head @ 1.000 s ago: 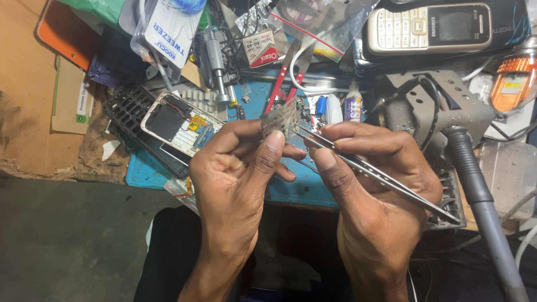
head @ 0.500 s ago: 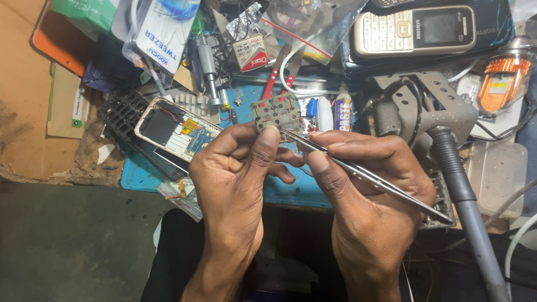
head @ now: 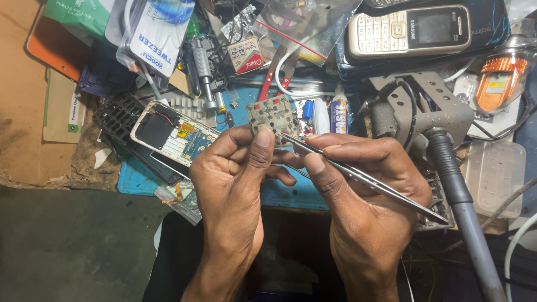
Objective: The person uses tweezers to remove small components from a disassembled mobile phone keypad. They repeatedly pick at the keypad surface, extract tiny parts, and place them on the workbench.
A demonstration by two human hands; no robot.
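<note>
The left hand (head: 235, 190) pinched a small keypad membrane (head: 272, 118), a pale sheet with round contact pads and red spots, between its thumb and forefinger, holding it upright above the blue work mat (head: 134, 176). The right hand (head: 363, 196) was closed around a pair of metal tweezers (head: 358, 176), thumb and forefinger pressing the shafts, and the tweezer tips touched the lower right edge of the membrane. Just left of the left hand lay an opened phone body (head: 170, 134), its back off, with a black recess, thin wires and a white circuit board showing inside. It rested partly on a black ribbed frame (head: 117, 120). Behind the membrane stood a small flux bottle (head: 338, 106) and a red-handled tool (head: 271, 75). At the top a clear zip bag (head: 305, 25) held small parts too blurred to tell apart, and a blister pack (head: 156, 31) at upper left held a packaged tweezer. A grey keypad phone (head: 411, 31) lay across a dark box at upper right. Near the right edge sat a clear plastic tub (head: 495, 170); whether anything was in it could not be told. A soldering iron's grey handle (head: 458, 196) ran down beside the right hand.
</note>
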